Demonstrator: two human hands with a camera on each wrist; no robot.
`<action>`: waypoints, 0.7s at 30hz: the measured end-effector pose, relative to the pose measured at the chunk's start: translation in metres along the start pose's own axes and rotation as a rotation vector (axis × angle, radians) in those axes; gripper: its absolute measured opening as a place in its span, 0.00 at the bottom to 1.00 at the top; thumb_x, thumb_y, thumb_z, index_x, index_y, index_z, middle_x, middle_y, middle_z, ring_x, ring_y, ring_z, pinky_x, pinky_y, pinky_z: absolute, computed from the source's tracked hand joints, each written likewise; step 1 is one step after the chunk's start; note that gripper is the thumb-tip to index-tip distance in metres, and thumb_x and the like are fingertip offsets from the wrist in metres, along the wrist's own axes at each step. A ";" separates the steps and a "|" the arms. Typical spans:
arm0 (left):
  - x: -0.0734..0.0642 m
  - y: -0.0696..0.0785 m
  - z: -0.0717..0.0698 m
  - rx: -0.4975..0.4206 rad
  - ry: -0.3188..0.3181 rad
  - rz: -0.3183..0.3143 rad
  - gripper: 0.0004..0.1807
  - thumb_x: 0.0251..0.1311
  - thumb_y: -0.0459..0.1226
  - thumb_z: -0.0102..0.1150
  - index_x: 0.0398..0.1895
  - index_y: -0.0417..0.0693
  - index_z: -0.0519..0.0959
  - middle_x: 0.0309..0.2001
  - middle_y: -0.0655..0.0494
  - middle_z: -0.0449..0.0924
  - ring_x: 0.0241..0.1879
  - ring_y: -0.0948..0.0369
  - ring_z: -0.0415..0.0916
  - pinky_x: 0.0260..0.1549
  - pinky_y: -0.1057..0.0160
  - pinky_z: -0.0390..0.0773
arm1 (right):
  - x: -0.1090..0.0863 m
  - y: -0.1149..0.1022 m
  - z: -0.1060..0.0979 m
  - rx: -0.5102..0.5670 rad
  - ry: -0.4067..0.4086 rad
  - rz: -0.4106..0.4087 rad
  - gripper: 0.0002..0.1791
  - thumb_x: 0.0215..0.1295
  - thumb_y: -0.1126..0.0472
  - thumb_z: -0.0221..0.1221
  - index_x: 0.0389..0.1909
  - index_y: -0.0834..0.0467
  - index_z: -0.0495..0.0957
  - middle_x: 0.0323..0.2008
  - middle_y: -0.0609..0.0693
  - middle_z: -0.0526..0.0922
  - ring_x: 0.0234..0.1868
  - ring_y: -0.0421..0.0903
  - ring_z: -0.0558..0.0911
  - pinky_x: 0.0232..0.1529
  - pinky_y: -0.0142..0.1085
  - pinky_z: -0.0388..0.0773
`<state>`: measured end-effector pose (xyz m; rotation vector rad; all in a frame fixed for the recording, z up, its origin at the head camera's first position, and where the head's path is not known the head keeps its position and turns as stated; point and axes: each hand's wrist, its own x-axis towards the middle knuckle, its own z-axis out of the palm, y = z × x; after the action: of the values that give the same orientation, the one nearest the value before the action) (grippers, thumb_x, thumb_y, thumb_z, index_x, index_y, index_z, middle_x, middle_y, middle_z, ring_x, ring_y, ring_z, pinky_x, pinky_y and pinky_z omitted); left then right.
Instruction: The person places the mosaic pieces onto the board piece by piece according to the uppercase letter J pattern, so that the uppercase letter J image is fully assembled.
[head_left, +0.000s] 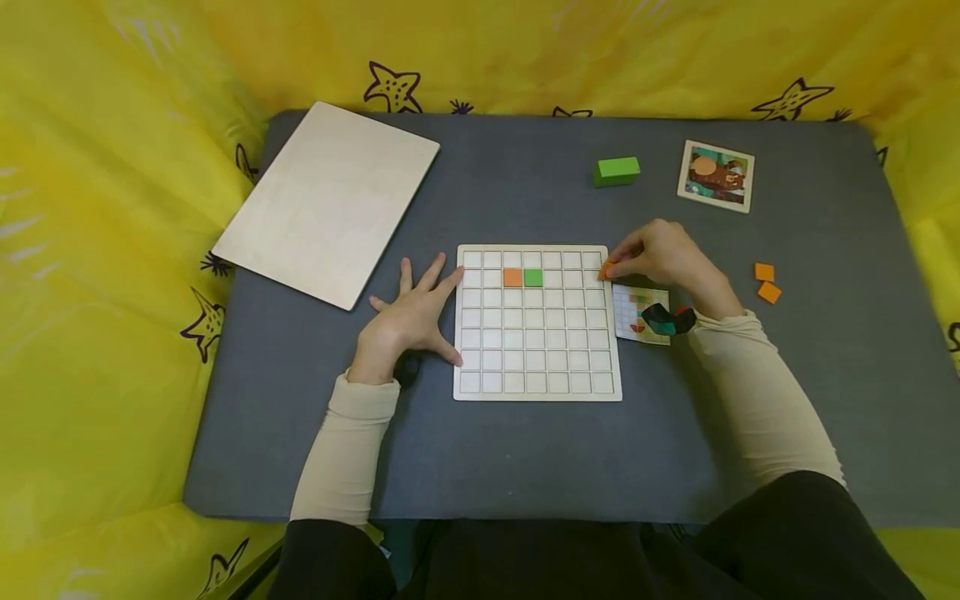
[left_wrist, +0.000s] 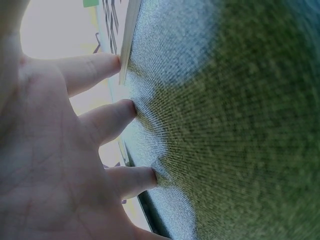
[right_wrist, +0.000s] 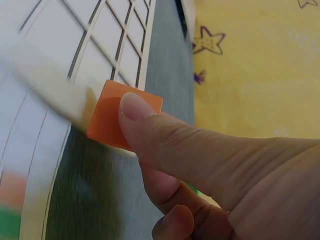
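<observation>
My right hand [head_left: 663,258] pinches an orange square tile [right_wrist: 107,117] between thumb and fingers, at the right edge of a pale wooden grid board [head_left: 536,393]. With its fingers spread, my left hand [head_left: 408,321] touches the board's left edge with thumb and index fingertip; in the left wrist view other fingertips [left_wrist: 129,107] rest on the grey cloth. An orange tile [head_left: 512,277] and a green tile [head_left: 533,277] sit side by side in the board's second row. Just right of the board lies a pattern card [head_left: 626,308], partly hidden by the right wrist's camera strap.
Two loose orange tiles [head_left: 764,272] lie to the right. A green block [head_left: 617,172] and a framed bear picture [head_left: 716,176] are at the back right. A large blank wooden panel [head_left: 330,200] lies at the back left. Yellow patterned cloth [head_left: 480,50] surrounds the grey table.
</observation>
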<state>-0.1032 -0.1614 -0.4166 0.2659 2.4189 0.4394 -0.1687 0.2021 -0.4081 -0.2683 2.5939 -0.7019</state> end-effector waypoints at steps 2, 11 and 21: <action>0.000 0.000 0.000 -0.002 -0.001 -0.001 0.79 0.33 0.53 0.88 0.86 0.63 0.40 0.86 0.56 0.22 0.80 0.34 0.10 0.57 0.08 0.39 | 0.003 -0.006 0.003 0.002 -0.002 -0.015 0.13 0.61 0.53 0.73 0.41 0.57 0.92 0.42 0.58 0.92 0.42 0.51 0.82 0.40 0.36 0.71; 0.001 0.000 0.000 -0.009 -0.001 -0.003 0.79 0.33 0.52 0.88 0.86 0.63 0.40 0.86 0.56 0.22 0.80 0.34 0.10 0.58 0.08 0.38 | 0.019 -0.033 0.020 0.000 -0.028 -0.103 0.11 0.61 0.57 0.73 0.41 0.58 0.92 0.39 0.57 0.93 0.39 0.50 0.82 0.37 0.35 0.70; 0.001 -0.001 0.001 0.003 0.000 0.003 0.79 0.34 0.52 0.88 0.86 0.62 0.41 0.86 0.54 0.23 0.80 0.33 0.10 0.57 0.07 0.39 | 0.030 -0.050 0.034 -0.058 -0.021 -0.136 0.10 0.59 0.55 0.75 0.35 0.57 0.90 0.31 0.54 0.90 0.38 0.53 0.83 0.50 0.46 0.71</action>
<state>-0.1031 -0.1617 -0.4182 0.2707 2.4202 0.4370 -0.1759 0.1357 -0.4194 -0.4719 2.5969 -0.6673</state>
